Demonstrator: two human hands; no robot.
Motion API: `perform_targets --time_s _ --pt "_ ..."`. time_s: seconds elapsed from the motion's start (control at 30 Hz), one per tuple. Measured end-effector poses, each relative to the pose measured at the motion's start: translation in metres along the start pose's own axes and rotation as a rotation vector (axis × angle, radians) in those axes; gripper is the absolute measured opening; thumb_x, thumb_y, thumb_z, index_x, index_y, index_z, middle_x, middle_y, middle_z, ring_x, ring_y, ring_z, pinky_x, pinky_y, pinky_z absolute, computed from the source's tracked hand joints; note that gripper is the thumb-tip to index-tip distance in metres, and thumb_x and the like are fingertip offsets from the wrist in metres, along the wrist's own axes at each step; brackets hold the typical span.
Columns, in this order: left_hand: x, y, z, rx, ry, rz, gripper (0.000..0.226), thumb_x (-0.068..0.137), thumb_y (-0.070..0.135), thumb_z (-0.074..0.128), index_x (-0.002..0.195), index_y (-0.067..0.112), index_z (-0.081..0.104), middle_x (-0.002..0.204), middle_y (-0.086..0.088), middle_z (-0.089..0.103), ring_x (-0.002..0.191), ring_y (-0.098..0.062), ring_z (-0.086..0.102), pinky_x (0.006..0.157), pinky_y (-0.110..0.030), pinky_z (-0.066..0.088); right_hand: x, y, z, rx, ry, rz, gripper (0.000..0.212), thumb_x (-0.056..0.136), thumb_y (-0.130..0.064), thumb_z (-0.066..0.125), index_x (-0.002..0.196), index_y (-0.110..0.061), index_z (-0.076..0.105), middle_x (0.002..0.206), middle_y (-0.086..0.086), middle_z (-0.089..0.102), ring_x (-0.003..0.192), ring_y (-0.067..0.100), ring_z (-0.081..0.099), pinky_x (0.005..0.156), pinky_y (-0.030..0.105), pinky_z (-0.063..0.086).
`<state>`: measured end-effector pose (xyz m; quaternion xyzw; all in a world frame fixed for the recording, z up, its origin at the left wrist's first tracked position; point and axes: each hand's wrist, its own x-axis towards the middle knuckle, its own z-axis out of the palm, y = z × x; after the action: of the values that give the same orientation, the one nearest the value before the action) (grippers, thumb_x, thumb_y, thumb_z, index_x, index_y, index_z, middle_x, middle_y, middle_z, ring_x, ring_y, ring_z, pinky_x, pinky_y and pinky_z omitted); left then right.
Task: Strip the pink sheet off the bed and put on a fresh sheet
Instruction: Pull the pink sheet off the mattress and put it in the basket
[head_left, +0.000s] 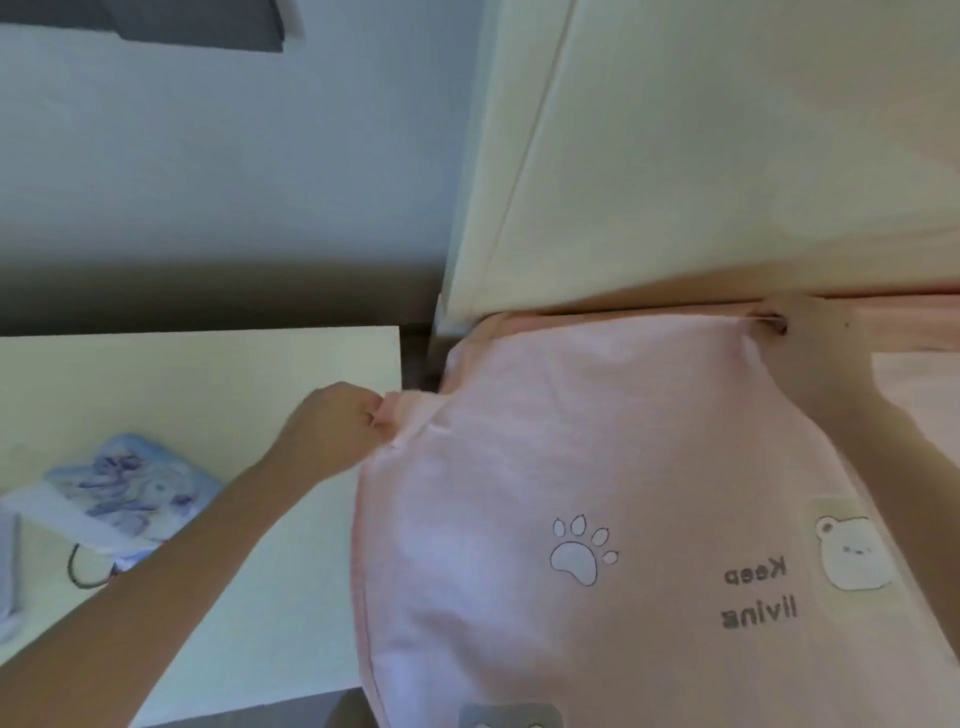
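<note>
**Pinching the pink sheet's corner by the headboard**

On my left a pale counter (208, 374) stands just beside the bed. A blue patterned pack (135, 483) lies near its left edge, with a thin black loop (85, 569) next to it. My left hand (332, 421) reaches across the counter's far right corner. Its fingers (371, 415) are curled, pinching a bunched fold at the edge of the pink sheet (597, 441). The sheet is on the bed, drawn over the rounded corner, with its top edge against the cream headboard (727, 156). A paw print (579, 553), mirrored lettering and a bear patch (852, 553) show on it. Further right, my right forearm crosses the sheet up to the headboard. There my right hand (792, 332) goes into the gap between sheet and headboard. Its fingers are hidden in that gap, so I cannot tell whether they are spread or gripping.
</note>
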<state>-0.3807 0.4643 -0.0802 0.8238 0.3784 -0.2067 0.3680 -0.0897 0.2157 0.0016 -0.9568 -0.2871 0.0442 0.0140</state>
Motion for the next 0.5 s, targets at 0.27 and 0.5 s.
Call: perform_targets --time_s 0.27,0.5 --pt "0.043 0.024 0.047 0.349 0.261 0.020 0.041 0.085 0.011 0.057 0.124 0.015 0.046 0.116 -0.005 0.057 0.102 -0.022 0.054 0.082 -0.028 0.044 0.003 -0.010 0.019 -0.051 -0.048 -0.059 0.040 0.071 -0.022 0.043 0.087 0.004 0.070 0.081 0.028 0.067 0.078 0.044 0.061 0.071 0.042 0.045" --pt "0.082 0.040 0.065 -0.112 0.132 0.121 0.041 0.086 0.026 0.059 0.125 0.018 0.049 0.121 -0.005 0.058 0.107 -0.026 0.053 0.092 -0.035 0.044 -0.033 -0.015 0.022 -0.012 -0.217 -0.120 0.019 0.077 -0.013 0.052 0.078 -0.006 0.069 0.069 0.010 0.065 0.072 0.033 0.059 0.065 0.030 0.034"
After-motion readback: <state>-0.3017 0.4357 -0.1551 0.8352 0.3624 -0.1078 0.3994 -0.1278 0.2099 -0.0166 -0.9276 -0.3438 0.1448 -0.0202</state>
